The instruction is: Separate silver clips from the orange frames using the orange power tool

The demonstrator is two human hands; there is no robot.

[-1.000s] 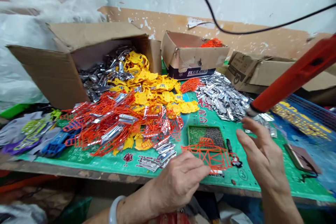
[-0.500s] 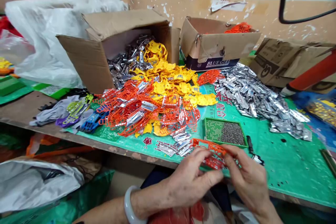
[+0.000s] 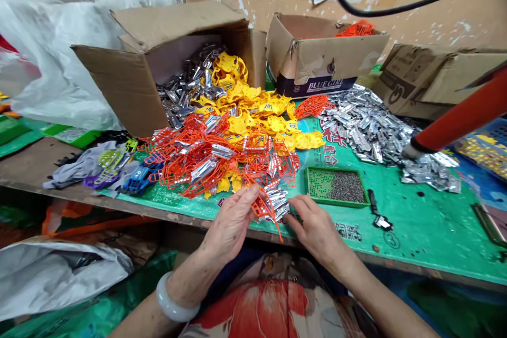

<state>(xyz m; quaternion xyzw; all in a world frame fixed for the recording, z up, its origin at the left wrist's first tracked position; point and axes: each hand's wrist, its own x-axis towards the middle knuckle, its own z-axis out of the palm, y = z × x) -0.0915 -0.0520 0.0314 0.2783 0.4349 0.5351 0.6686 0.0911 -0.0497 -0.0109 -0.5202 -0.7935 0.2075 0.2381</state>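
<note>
Left bare hand (image 3: pixel 229 219): positioned left of the shallow green rectangular plastic tray (image 3: pixel 318 186), pinched closed. Right bare hand (image 3: pixel 317 228): at the tray's near-left corner, fingers (image 3: pixel 303 206) bent. Forearms (image 3: pixel 368 285) converge.

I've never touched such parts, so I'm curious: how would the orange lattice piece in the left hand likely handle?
The orange lattice piece in the left hand is probably light for its size, being mostly thin bars and gaps. Those slender bars suggest it may flex under a squeeze. Its openings could snag if pushed into the tangled orange heap.
</note>
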